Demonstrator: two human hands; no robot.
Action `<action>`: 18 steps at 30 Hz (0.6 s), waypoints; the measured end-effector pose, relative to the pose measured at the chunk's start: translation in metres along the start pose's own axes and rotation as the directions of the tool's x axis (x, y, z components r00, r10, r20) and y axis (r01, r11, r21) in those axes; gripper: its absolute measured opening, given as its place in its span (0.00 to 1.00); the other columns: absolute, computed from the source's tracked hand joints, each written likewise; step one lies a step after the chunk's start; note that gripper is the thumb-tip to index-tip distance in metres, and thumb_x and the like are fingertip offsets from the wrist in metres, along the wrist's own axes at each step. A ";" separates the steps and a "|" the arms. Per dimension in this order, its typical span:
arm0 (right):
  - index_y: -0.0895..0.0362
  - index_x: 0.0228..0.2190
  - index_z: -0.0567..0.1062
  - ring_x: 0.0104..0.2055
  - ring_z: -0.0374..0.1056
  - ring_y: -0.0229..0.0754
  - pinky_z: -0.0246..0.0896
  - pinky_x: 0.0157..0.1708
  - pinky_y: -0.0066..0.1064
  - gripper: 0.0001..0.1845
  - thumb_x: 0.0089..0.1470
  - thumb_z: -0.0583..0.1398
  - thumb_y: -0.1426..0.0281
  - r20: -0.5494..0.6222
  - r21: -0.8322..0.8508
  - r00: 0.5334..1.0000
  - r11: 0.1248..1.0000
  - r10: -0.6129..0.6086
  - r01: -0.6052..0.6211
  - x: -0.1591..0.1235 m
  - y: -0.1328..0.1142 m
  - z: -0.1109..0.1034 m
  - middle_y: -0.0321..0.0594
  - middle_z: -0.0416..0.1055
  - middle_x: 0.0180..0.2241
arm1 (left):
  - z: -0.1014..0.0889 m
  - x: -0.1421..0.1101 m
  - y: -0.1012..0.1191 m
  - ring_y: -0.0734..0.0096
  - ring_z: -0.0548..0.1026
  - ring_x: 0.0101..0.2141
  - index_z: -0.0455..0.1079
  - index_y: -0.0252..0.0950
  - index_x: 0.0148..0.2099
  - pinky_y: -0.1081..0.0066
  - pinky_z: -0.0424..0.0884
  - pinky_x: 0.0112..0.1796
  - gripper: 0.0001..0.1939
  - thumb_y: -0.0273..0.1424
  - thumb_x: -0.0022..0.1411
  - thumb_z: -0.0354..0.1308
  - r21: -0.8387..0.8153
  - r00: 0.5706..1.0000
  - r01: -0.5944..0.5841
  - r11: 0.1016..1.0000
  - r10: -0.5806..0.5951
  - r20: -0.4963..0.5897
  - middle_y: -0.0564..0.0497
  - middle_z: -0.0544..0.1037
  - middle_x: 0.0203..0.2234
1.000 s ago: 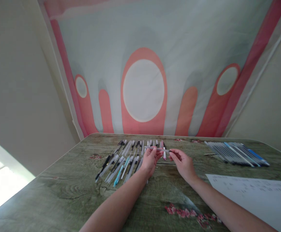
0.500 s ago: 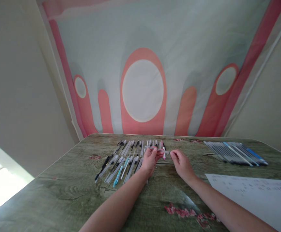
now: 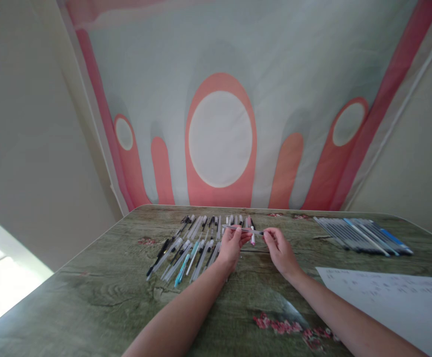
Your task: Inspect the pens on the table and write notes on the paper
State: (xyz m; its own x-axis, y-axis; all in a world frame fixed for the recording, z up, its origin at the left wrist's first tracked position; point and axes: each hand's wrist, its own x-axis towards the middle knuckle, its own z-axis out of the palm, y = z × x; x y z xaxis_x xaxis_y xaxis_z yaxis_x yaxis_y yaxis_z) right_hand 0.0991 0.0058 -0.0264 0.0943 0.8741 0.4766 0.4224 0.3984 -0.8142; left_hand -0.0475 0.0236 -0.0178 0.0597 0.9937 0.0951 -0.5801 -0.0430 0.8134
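Observation:
A slim clear pen (image 3: 256, 232) lies almost level above the table, between my two hands. My left hand (image 3: 231, 249) is closed around its barrel. At its right end, which shows black, the thumb and fingers of my right hand (image 3: 279, 249) are pinched together. Just behind the held pen is a white-and-pink pen (image 3: 253, 238), partly covered by it. Left of my left hand, pen parts and pens lie in two rows, among them a light-blue pen (image 3: 182, 270) and clear barrels (image 3: 177, 263). My left hand and forearm hide part of the near row.
On the right side of the wood-patterned table (image 3: 100, 292) a neat row of grey barrels and refills (image 3: 335, 233) includes a blue one (image 3: 395, 238). A sheet of paper with writing (image 3: 394, 302) lies beside my right forearm. A patterned backdrop (image 3: 219, 139) stands behind the table.
More of the pen's black end now shows beside my right fingertips, where it looked pale before. My right hand has shifted very slightly right and up. My left hand keeps its hold.

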 end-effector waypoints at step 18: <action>0.56 0.23 0.66 0.22 0.62 0.38 0.55 0.23 0.28 0.22 0.54 0.44 0.55 0.074 0.126 0.992 0.985 0.107 -0.115 0.003 0.001 -0.002 0.36 0.67 0.20 | 0.002 0.002 0.001 0.71 0.74 0.31 0.58 0.34 0.38 0.66 0.67 0.39 0.15 0.36 0.52 0.57 0.071 0.997 -0.011 0.997 0.006 0.072 0.48 0.75 0.30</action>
State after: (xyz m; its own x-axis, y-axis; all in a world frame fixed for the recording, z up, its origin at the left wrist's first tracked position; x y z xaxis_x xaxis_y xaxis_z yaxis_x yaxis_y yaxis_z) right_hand 0.1019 0.0081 -0.0249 0.0717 0.9297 0.3612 0.2922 0.3267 -0.8988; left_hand -0.0463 0.0254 -0.0158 0.1144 0.9833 0.1413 -0.5213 -0.0616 0.8511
